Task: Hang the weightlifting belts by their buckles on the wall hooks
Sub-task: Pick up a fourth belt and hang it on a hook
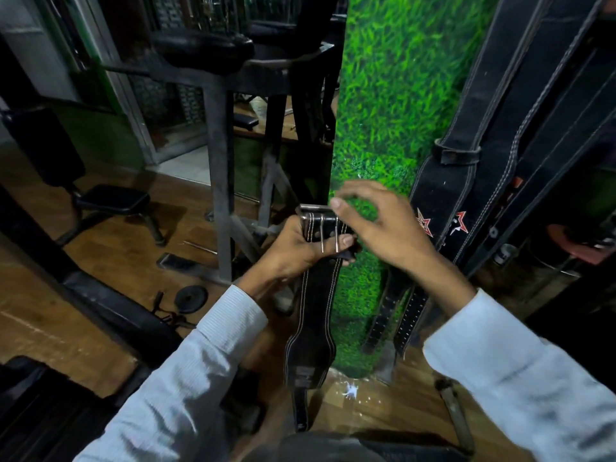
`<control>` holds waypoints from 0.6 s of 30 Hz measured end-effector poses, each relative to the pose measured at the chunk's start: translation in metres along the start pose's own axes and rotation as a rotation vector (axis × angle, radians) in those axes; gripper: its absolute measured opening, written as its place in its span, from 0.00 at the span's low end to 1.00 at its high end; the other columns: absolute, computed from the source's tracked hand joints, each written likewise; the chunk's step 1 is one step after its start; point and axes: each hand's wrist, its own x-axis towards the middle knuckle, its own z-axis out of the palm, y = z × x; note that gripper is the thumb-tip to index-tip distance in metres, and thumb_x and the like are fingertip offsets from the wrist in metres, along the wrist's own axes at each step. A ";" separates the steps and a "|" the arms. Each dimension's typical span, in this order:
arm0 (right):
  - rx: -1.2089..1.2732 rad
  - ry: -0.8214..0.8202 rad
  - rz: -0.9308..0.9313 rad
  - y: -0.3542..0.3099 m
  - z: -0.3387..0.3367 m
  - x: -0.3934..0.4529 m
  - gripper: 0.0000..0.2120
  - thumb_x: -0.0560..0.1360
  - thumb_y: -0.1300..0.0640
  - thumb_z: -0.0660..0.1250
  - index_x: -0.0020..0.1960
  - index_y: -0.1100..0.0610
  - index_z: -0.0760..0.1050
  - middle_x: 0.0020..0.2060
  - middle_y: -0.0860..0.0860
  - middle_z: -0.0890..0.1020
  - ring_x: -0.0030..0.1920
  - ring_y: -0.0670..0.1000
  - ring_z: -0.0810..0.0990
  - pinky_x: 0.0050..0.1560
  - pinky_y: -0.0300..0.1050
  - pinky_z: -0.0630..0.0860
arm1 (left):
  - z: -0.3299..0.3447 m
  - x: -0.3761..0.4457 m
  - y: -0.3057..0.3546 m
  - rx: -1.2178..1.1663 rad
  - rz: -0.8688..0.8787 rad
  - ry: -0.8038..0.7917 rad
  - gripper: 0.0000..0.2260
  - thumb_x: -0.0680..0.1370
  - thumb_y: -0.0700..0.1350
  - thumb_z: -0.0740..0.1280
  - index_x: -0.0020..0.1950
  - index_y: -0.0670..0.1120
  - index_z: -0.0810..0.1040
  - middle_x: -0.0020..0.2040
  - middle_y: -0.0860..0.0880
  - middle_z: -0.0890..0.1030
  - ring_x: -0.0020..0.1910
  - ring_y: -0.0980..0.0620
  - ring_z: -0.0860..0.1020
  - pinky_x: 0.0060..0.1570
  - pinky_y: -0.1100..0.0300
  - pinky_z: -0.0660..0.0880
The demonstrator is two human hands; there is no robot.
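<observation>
Head view: one belt held up before a grass-print wall.
Belt [315, 315]: black, pale stitching, hangs straight down from the left hand.
Buckle [320, 225]: metal, two prongs, at the belt's top.
Left hand [300, 251]: gripping the belt just under the buckle.
Right hand [380, 225]: fingers loosely spread, beside the buckle, holding nothing.
Wall [383, 95]: behind both hands.
Hung belts [493, 161]: black, right of the wall panel.
</observation>
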 end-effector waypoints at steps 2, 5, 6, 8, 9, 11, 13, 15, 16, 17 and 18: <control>-0.112 -0.148 0.091 0.003 -0.004 0.013 0.23 0.77 0.31 0.63 0.50 0.50 0.84 0.56 0.50 0.85 0.58 0.50 0.83 0.63 0.51 0.78 | 0.003 0.003 0.000 0.000 -0.007 -0.021 0.08 0.77 0.26 0.66 0.48 0.37 0.80 0.38 0.49 0.86 0.35 0.51 0.85 0.42 0.55 0.85; -0.110 -0.277 0.155 0.003 -0.018 0.024 0.27 0.74 0.29 0.65 0.47 0.53 0.81 0.42 0.52 0.86 0.43 0.50 0.84 0.48 0.48 0.78 | 0.004 0.008 0.003 -0.021 -0.007 -0.087 0.06 0.77 0.27 0.68 0.54 0.27 0.78 0.43 0.37 0.84 0.37 0.49 0.85 0.42 0.56 0.83; -0.035 -0.323 0.192 0.000 -0.025 0.027 0.28 0.73 0.30 0.68 0.47 0.56 0.81 0.42 0.55 0.86 0.41 0.51 0.83 0.47 0.48 0.77 | 0.005 0.010 0.005 -0.036 -0.011 -0.104 0.09 0.77 0.29 0.69 0.55 0.25 0.77 0.46 0.35 0.83 0.38 0.48 0.85 0.43 0.55 0.83; 0.144 -0.377 0.247 -0.006 -0.041 0.033 0.27 0.73 0.37 0.73 0.47 0.64 0.83 0.45 0.57 0.88 0.44 0.52 0.85 0.50 0.46 0.75 | 0.008 0.016 0.006 -0.063 -0.023 -0.115 0.12 0.76 0.31 0.70 0.55 0.23 0.76 0.48 0.32 0.82 0.38 0.47 0.85 0.43 0.54 0.83; 0.194 -0.396 0.246 -0.011 -0.052 0.036 0.22 0.74 0.43 0.74 0.45 0.64 0.84 0.49 0.54 0.88 0.49 0.49 0.86 0.55 0.44 0.74 | 0.008 0.021 0.005 -0.078 -0.032 -0.107 0.12 0.77 0.31 0.70 0.55 0.23 0.76 0.48 0.31 0.82 0.38 0.46 0.85 0.42 0.54 0.83; 0.221 -0.425 0.207 -0.017 -0.067 0.041 0.12 0.75 0.51 0.75 0.39 0.59 0.85 0.57 0.48 0.86 0.62 0.42 0.81 0.67 0.44 0.70 | 0.010 0.027 0.007 -0.116 -0.062 -0.091 0.12 0.77 0.30 0.69 0.56 0.22 0.75 0.49 0.30 0.82 0.38 0.47 0.86 0.41 0.55 0.83; 0.268 -0.386 0.184 -0.022 -0.075 0.045 0.10 0.74 0.55 0.76 0.34 0.54 0.84 0.61 0.47 0.84 0.68 0.40 0.76 0.70 0.46 0.66 | 0.011 0.035 0.012 -0.132 -0.086 -0.100 0.16 0.74 0.35 0.75 0.56 0.27 0.79 0.50 0.32 0.84 0.42 0.45 0.86 0.45 0.53 0.83; 0.416 -0.270 0.192 -0.026 -0.080 0.052 0.10 0.74 0.59 0.75 0.34 0.52 0.86 0.64 0.50 0.83 0.68 0.43 0.77 0.71 0.46 0.66 | 0.004 0.043 0.016 -0.103 -0.071 -0.105 0.21 0.66 0.41 0.80 0.57 0.37 0.82 0.51 0.40 0.87 0.47 0.48 0.85 0.51 0.55 0.82; 0.507 -0.208 0.195 -0.026 -0.083 0.056 0.08 0.75 0.60 0.74 0.38 0.52 0.87 0.62 0.50 0.84 0.66 0.44 0.78 0.69 0.44 0.67 | 0.000 0.046 0.019 -0.087 -0.051 -0.100 0.26 0.63 0.43 0.82 0.59 0.40 0.81 0.52 0.45 0.87 0.49 0.51 0.85 0.53 0.58 0.80; 0.590 -0.149 0.192 -0.027 -0.088 0.062 0.06 0.76 0.61 0.73 0.43 0.54 0.87 0.59 0.50 0.86 0.61 0.43 0.80 0.65 0.42 0.69 | -0.006 0.050 0.023 -0.064 -0.026 -0.087 0.33 0.60 0.44 0.83 0.63 0.41 0.79 0.55 0.48 0.86 0.53 0.53 0.84 0.56 0.58 0.79; 0.661 -0.106 0.188 -0.029 -0.094 0.066 0.04 0.76 0.61 0.72 0.47 0.56 0.86 0.53 0.48 0.87 0.55 0.42 0.82 0.59 0.40 0.70 | -0.012 0.054 0.027 -0.044 -0.001 -0.063 0.41 0.59 0.45 0.84 0.69 0.41 0.75 0.60 0.48 0.84 0.57 0.53 0.82 0.59 0.56 0.77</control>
